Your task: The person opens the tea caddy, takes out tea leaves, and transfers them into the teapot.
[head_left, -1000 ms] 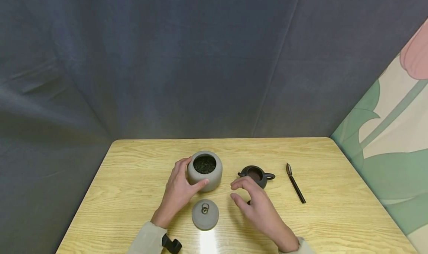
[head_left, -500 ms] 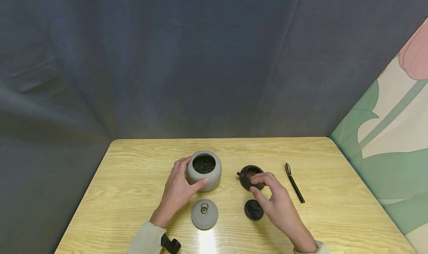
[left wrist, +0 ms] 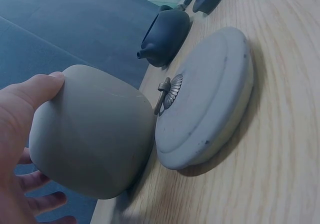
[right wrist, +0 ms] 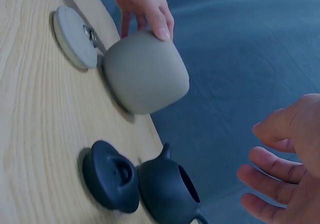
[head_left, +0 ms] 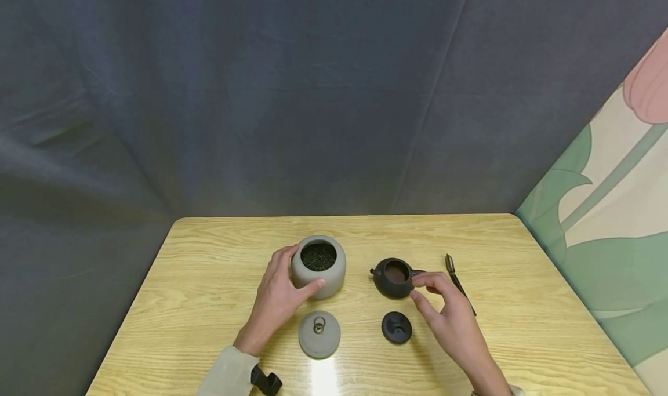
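Observation:
A grey tea jar (head_left: 330, 284) stands uncovered with dark loose tea leaves inside. My left hand (head_left: 276, 306) holds its left side, thumb across the front and fingers round the back. In front of the jar lies its grey lid (head_left: 316, 345), ring knob upward. My right hand (head_left: 451, 318) hovers beside a small black teapot (head_left: 388, 284), overlapping its handle in the head view. Thumb and fingers are spread apart with nothing between them, as the right wrist view also shows. The teapot is uncovered, and its black lid (head_left: 396, 328) lies in front of it.
Right of the teapot lies a slim tool with a black handle and metal tip (head_left: 450, 263), partly behind my right hand. A dark curtain (head_left: 313, 123) hangs behind the wooden table (head_left: 209, 251). Flower-patterned cloth (head_left: 616, 257) covers the right side.
My right hand has moved right across the teapot, from its near left side to beside the handle, uncovering the black lid. My left hand stays on the jar.

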